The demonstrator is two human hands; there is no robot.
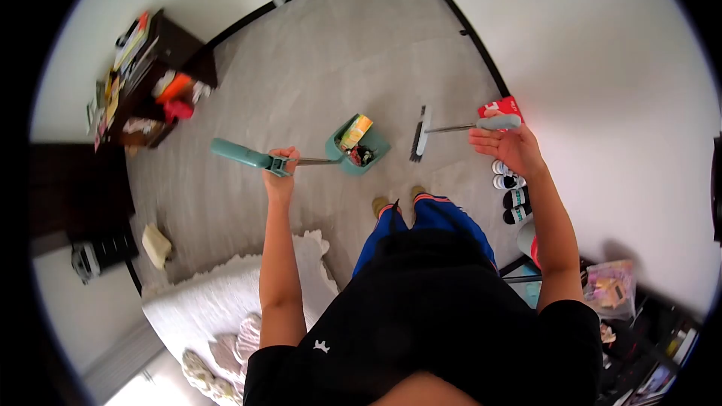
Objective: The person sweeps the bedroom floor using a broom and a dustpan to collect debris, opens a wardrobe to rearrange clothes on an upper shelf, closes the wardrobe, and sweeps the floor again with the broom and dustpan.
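Note:
My left hand [280,164] is wrapped round the long handle of a green dustpan [383,149], below its thick grip. The pan is low over the floor or on it; I cannot tell which. Inside it lie a yellow packet [356,131] and a small heap of dark and reddish litter [361,156]. My right hand [515,150] has the grey-handled broom [450,129] between thumb and palm, with its fingers stretched fairly straight beside the handle. To the right of the dustpan is the broom's white head with dark bristles [417,141].
A red box [502,107], sneakers [508,174] and black slippers [517,207] line the right wall. A dark shelf [169,53] with books stands upper left. A white-covered bed [218,293] is lower left, near a cream object [156,246] on the grey floor [323,53].

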